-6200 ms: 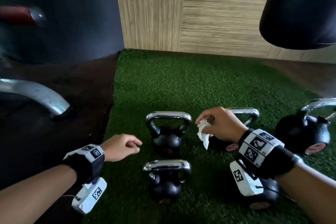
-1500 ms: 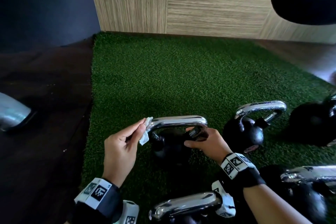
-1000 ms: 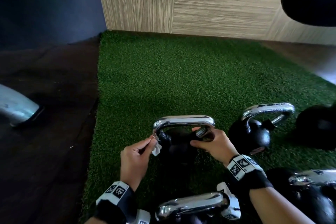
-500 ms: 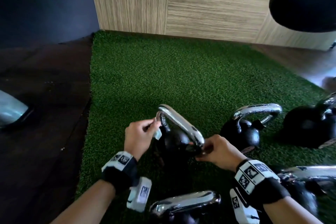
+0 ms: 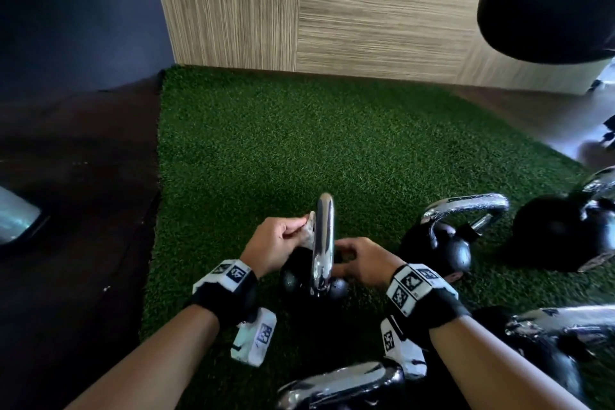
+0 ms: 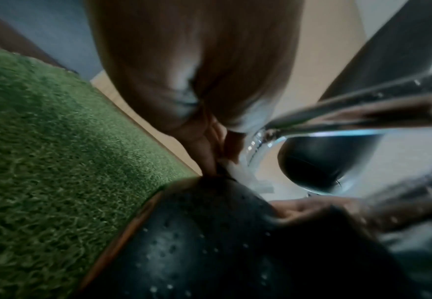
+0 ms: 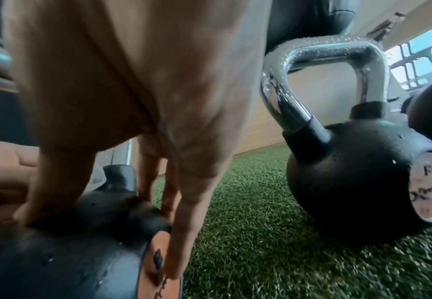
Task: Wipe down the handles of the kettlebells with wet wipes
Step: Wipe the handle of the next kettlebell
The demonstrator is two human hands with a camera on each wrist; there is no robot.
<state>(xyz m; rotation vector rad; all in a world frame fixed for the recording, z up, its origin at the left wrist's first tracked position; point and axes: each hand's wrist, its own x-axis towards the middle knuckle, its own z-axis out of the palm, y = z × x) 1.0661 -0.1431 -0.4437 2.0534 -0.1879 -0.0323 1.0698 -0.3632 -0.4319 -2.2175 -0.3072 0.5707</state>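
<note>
A black kettlebell (image 5: 293, 280) with a chrome handle (image 5: 324, 243) stands mid-mat, its handle edge-on to me. My left hand (image 5: 293, 231) pinches a crumpled white wet wipe (image 5: 309, 230) and presses it against the handle's left side. My right hand (image 5: 346, 255) grips the black ball from the right. In the right wrist view, its fingers (image 7: 184, 222) reach down over the orange end label (image 7: 156, 269). In the left wrist view, the wipe (image 6: 243, 121) sits at the bend of the chrome handle (image 6: 261, 141), above the kettlebell ball (image 6: 210, 242).
On the green turf mat (image 5: 332, 143), a second kettlebell (image 5: 446, 243) stands to the right, a third (image 5: 565, 236) beyond it, and others at the bottom (image 5: 342, 383) and bottom right (image 5: 549, 343). A black punching bag (image 5: 549, 0) hangs top right. Dark floor (image 5: 76, 210) lies left.
The kettlebell has been turned so its handle faces me edge-on. My right hand has slid from the handle's right end down onto the ball. The left hand keeps the wipe on the handle.
</note>
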